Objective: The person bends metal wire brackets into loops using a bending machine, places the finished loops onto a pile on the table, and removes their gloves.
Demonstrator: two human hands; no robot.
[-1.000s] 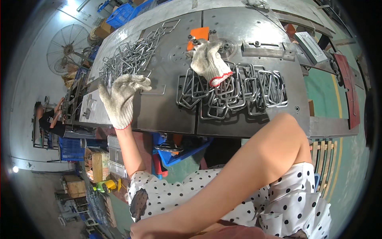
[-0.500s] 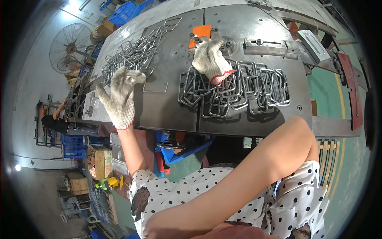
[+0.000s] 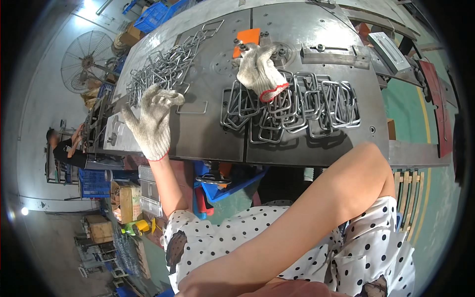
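My left hand point(image 3: 154, 123), in a white knitted glove with red hem, hovers over the near left of the steel table. Its fingers are spread and slightly bent, with nothing between them. A matching white glove point(image 3: 257, 71) lies on the wire frames with no arm coming out of its cuff, beside an orange plate point(image 3: 247, 37) and bolts. My bare right arm point(image 3: 316, 203) is bent, its elbow close to the table edge; the hand is beyond the picture. A heap of bent rectangular metal wire frames point(image 3: 341, 104) lies right of centre; a single wire piece point(image 3: 193, 112) lies nearest my left hand.
Another pile of wire frames point(image 3: 166, 69) lies far left. A steel bar point(image 3: 326, 58) is bolted at the back right. Below the table sits a blue bin point(image 3: 230, 189). A caged fan point(image 3: 87, 61) stands at left, and a person point(image 3: 69, 151) works beyond the table.
The view has shifted slightly. My left hand stays over the same spot, with its fingers a little more bent; the loose glove has not moved on the frames.
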